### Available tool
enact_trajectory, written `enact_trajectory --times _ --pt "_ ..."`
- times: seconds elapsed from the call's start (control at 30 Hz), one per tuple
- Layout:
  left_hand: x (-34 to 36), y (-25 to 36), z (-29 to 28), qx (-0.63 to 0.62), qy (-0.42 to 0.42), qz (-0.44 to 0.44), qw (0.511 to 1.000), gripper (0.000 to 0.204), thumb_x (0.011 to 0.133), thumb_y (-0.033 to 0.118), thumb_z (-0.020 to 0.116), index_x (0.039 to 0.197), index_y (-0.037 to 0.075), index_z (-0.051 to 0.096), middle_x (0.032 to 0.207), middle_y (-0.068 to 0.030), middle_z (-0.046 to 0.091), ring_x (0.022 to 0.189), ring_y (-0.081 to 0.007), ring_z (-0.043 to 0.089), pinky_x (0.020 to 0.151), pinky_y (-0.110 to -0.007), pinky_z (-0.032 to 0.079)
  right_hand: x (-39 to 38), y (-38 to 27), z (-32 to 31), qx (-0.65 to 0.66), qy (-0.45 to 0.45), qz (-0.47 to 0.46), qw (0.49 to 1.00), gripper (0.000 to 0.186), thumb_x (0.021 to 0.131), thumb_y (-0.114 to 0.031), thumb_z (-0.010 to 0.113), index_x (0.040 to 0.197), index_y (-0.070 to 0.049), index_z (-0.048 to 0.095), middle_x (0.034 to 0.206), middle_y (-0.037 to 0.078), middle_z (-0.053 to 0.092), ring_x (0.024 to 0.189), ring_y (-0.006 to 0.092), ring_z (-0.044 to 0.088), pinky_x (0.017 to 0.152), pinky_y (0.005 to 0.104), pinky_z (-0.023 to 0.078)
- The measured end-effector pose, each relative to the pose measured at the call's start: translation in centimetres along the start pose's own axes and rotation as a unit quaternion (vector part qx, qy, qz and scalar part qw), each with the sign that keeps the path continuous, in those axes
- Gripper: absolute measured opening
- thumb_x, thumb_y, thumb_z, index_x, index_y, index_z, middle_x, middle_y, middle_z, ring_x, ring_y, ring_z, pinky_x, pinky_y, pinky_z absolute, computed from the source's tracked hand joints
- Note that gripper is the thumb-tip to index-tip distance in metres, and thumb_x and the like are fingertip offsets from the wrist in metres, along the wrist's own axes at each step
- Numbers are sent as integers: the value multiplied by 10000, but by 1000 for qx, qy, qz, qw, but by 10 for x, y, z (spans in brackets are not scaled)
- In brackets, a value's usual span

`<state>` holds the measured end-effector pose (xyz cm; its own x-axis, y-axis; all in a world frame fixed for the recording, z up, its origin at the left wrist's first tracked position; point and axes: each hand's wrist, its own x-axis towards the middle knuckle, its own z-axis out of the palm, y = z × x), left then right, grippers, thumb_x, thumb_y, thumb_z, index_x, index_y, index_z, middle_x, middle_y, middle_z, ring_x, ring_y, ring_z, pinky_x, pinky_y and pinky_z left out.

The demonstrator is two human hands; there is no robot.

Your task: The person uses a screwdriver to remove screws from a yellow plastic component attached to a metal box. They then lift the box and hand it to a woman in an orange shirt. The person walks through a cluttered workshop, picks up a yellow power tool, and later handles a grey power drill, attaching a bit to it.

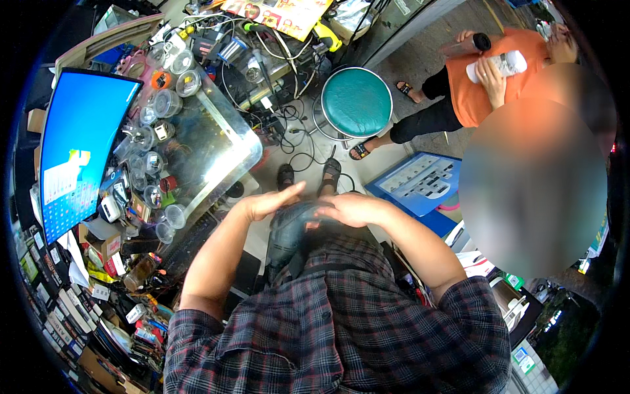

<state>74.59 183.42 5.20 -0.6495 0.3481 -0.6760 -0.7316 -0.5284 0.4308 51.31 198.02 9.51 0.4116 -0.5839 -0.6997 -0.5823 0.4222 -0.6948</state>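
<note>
My left hand (274, 201) is held over my lap, fingers stretched out and nothing seen in it. Facing it from the other side, my right hand (354, 209) also has its fingers extended, and I see nothing held there. A gap separates the two hands. Some blur lies around the fingertips and the lap below them. Beneath the hands are my dark trousers (282, 240) and a plaid shirt (328, 289). Neither hand touches the glass-topped table (220, 131) on the left.
Small round plastic tubs (167, 103) crowd the table beside a lit monitor (85, 151). A green round stool (356, 102) stands ahead, with loose cables (289, 125) near it. At right, a person in an orange shirt (518, 72) holds a white bottle (502, 66) near a blue case (420, 184).
</note>
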Motion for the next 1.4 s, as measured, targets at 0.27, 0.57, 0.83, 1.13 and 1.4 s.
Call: enact_trajectory --times 0.27,0.57,0.83,1.13,1.4 --pt "28 8 16 368 25 -28 929 648 801 556 825 1214 70 708 1211 -108 714 1133 -238 654 977 -353 496 21 18 -6 -107 -103 -5 989 672 1036 -604 500 1227 31 606 1010 214 715 860 359 714 770 447 573" --pt "24 20 23 297 2 25 955 443 809 413 861 1047 60 742 936 -26 747 871 -132 682 815 -310 524 6 -6 -49 -26 -174 -45 983 735 955 -683 592 1215 4 631 947 185 723 747 295 710 667 410 581" --pt "13 10 -9 251 -14 -13 968 379 850 448 812 844 76 741 847 -4 721 796 -120 656 740 -298 497 -51 -73 -80 -220 -6 -140 965 282 961 -311 683 980 -29 692 889 212 711 880 416 701 761 511 542" --pt "-31 52 2 202 72 89 973 348 830 322 864 966 47 700 836 -9 736 809 -103 680 770 -289 526 39 41 3 113 171 -57 977 441 1050 -430 572 1091 -6 689 940 165 728 881 309 709 787 450 555" --pt "-19 41 9 501 226 -35 835 543 784 595 788 936 76 737 861 -153 748 829 -323 728 776 -429 553 -41 -73 -35 -166 120 -143 968 245 978 -228 582 939 13 597 740 224 662 734 434 691 666 546 552"
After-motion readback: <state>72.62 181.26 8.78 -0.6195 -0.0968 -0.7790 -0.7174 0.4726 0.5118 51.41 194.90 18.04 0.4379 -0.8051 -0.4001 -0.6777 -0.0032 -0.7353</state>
